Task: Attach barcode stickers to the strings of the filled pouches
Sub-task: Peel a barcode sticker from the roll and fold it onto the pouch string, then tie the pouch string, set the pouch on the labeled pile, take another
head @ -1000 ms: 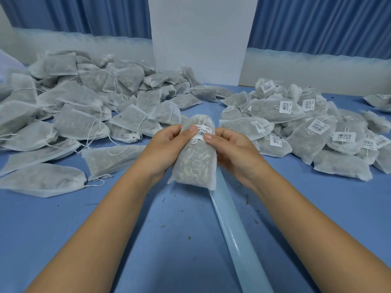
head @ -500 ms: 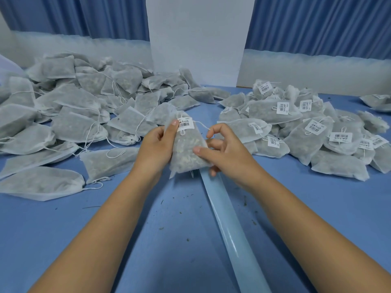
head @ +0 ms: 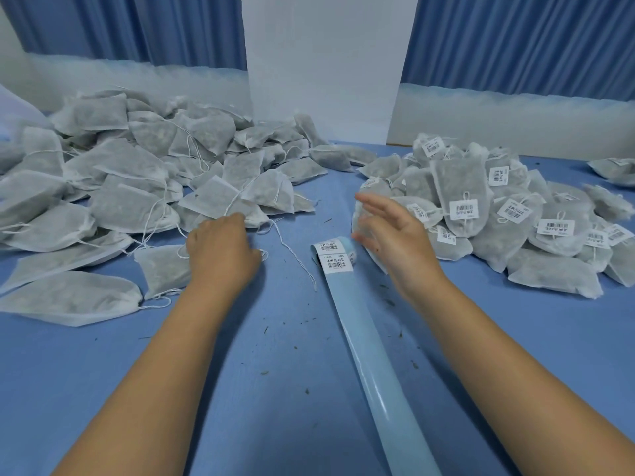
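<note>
Hanging straight and spread apart, the fingers (head: 374,204) of the right hand (head: 395,240) hold nothing; they are blurred, just in front of the near edge of the labelled pouches (head: 515,218). The left hand (head: 223,250) lies knuckles-up at the edge of the unlabelled pouches (head: 137,187). Its fingers curl downward behind the back of the hand, so I cannot tell if they already pinch a string or a pouch.

Between the two hands is the curled end of the backing strip (head: 374,355), with two barcode stickers (head: 331,255) on it, one above the other. The rest of the strip runs bare along the blue tabletop (head: 275,389) toward the person. One loose string (head: 295,252) trails on the tabletop between the left hand and the stickers.

The unlabelled pile fills the left side and the labelled pile the right, well apart, so I judge that the next pouch is to come from the left.

The pouches look light and soft: thin white fabric around dry, loose filling. I think one will sag and change shape if it is lifted by a corner, so it is better to take it around the gathered neck, where the string comes out. The string is thin and limp and needs a fingertip pinch to stay flat. The sticker is small and will probably stick to the skin, so it is best peeled by one edge.
</note>
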`<control>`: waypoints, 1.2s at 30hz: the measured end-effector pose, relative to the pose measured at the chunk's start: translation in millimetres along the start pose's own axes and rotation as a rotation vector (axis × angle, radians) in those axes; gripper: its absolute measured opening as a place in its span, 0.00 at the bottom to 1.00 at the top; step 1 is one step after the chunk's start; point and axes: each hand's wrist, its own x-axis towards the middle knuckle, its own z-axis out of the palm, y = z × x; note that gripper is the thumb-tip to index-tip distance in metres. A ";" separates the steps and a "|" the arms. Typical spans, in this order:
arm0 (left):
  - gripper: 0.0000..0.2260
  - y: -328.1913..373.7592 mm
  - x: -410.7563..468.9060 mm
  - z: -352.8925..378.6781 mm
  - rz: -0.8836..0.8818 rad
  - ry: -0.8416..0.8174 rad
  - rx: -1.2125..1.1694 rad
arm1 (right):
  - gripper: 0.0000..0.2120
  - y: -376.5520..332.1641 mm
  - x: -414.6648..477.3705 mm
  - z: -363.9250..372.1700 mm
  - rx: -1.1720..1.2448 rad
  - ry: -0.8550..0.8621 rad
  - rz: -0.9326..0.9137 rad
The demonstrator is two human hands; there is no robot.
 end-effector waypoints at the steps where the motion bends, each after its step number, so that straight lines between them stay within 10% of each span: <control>1: 0.13 0.1 -0.5 0.4 -0.020 -0.044 0.058 | 0.14 0.5 -0.4 1.0 -0.019 -0.009 0.011; 19: 0.09 21.2 -20.8 -19.6 0.465 0.083 -0.811 | 0.18 2.7 -10.4 6.7 -0.222 -0.368 -0.071; 36: 0.02 24.0 -25.8 -22.9 0.535 -0.110 -0.702 | 0.05 -0.2 -8.5 4.2 -0.267 -0.302 -0.197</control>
